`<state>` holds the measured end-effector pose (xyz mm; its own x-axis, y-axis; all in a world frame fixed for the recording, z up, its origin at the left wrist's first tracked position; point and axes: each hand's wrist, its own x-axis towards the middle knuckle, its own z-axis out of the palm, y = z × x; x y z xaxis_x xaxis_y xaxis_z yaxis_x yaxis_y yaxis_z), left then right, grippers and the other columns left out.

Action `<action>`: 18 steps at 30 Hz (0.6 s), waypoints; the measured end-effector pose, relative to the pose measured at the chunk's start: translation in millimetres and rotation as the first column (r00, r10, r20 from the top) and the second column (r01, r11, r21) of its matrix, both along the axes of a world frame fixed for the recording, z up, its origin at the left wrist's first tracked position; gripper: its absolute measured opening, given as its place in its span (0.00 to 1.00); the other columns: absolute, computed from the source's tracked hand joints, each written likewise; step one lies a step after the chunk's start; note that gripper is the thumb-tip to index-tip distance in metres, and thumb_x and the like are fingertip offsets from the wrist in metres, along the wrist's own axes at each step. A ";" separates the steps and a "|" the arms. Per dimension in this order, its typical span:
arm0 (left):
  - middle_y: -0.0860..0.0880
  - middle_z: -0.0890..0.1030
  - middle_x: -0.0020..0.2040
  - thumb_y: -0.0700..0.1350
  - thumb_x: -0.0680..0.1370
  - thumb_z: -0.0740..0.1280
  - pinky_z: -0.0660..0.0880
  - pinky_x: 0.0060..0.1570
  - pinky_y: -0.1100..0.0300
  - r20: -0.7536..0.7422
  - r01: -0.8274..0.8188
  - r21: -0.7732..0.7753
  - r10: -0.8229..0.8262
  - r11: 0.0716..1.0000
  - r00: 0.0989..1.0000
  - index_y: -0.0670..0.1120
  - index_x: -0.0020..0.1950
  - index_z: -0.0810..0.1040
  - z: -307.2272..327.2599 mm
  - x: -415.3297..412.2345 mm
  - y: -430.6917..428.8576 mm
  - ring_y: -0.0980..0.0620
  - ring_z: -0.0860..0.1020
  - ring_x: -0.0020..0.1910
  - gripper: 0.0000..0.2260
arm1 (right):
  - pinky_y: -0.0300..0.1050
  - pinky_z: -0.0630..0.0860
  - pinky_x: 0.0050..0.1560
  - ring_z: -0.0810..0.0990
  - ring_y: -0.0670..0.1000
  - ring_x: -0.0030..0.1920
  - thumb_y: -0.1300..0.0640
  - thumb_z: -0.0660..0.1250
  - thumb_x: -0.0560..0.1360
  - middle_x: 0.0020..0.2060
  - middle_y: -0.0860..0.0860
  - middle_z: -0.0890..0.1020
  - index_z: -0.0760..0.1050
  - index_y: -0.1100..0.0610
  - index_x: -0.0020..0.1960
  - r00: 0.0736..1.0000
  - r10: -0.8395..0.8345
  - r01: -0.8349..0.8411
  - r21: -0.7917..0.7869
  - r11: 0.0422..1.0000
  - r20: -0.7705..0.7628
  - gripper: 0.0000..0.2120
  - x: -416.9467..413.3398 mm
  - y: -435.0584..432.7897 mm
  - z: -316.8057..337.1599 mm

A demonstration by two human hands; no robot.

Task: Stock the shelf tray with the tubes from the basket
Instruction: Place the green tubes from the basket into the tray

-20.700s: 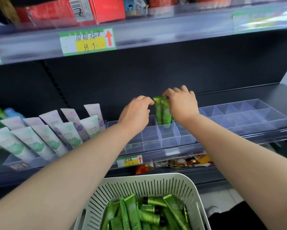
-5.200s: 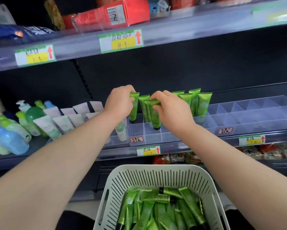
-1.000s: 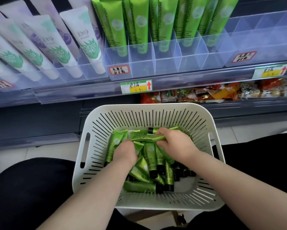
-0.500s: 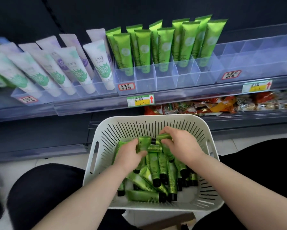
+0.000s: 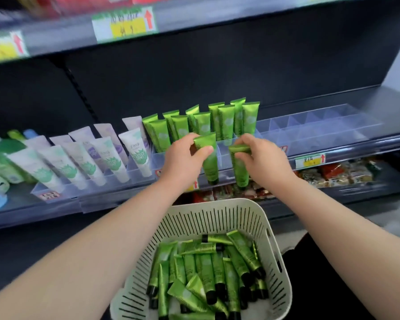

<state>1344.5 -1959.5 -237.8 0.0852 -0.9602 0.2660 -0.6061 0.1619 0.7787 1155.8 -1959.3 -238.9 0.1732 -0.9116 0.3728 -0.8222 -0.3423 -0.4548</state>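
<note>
Holding one green tube each by the crimped top end, both hands are raised in front of the clear tray point(image 5: 314, 132) on the shelf. The left hand point(image 5: 183, 160) pinches the left tube point(image 5: 209, 158) between thumb and fingers, and it hangs cap down, roughly upright. The right hand point(image 5: 261, 158) grips the right tube point(image 5: 239, 167) the same way, cap down, its top folded under the fingertips. The two tubes hang near each other but apart, in front of the tray's front edge; whether either cap has entered a compartment cannot be told. Behind them, stocked tubes point(image 5: 201, 123) stand upright in the tray's left compartments in two rows, while the compartments to the right show only clear dividers. White tubes point(image 5: 111, 155) lean in a neighbouring tray to the left. Below, the white slotted basket point(image 5: 217, 215) sits close to the person, holding loose tubes point(image 5: 208, 271) lying in a jumble, most with black caps pointing toward the viewer. Price tags point(image 5: 125, 24) on the upper shelf are blurred.
</note>
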 end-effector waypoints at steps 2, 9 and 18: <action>0.51 0.79 0.42 0.59 0.69 0.67 0.80 0.46 0.46 -0.017 -0.006 -0.068 0.005 0.998 1.000 0.49 0.57 0.77 19.0 -14.6 -13.7 0.46 0.81 0.44 0.21 | 0.47 0.70 0.39 0.77 0.56 0.48 0.54 0.64 0.78 0.45 0.52 0.82 0.74 0.52 0.59 0.999 -0.044 0.045 -0.036 0.998 0.018 0.10 -10.4 -8.0 14.3; 0.51 0.79 0.38 0.46 0.75 0.67 0.80 0.44 0.45 -0.024 0.030 -0.175 -0.035 0.984 0.999 0.53 0.47 0.76 47.7 -71.0 -68.1 0.45 0.80 0.41 0.03 | 0.51 0.74 0.46 0.75 0.56 0.53 0.56 0.63 0.78 0.50 0.51 0.79 0.74 0.52 0.58 0.988 -0.121 0.132 -0.116 0.984 0.092 0.10 -44.0 -40.7 40.5; 0.46 0.80 0.45 0.42 0.80 0.63 0.78 0.46 0.49 0.149 0.040 0.012 -0.041 0.999 0.988 0.49 0.57 0.76 31.7 -110.3 -120.2 0.43 0.80 0.44 0.07 | 0.52 0.74 0.47 0.75 0.55 0.51 0.56 0.62 0.78 0.48 0.50 0.79 0.74 0.51 0.55 0.986 -0.118 0.130 -0.104 0.986 0.122 0.07 -63.2 -67.4 44.6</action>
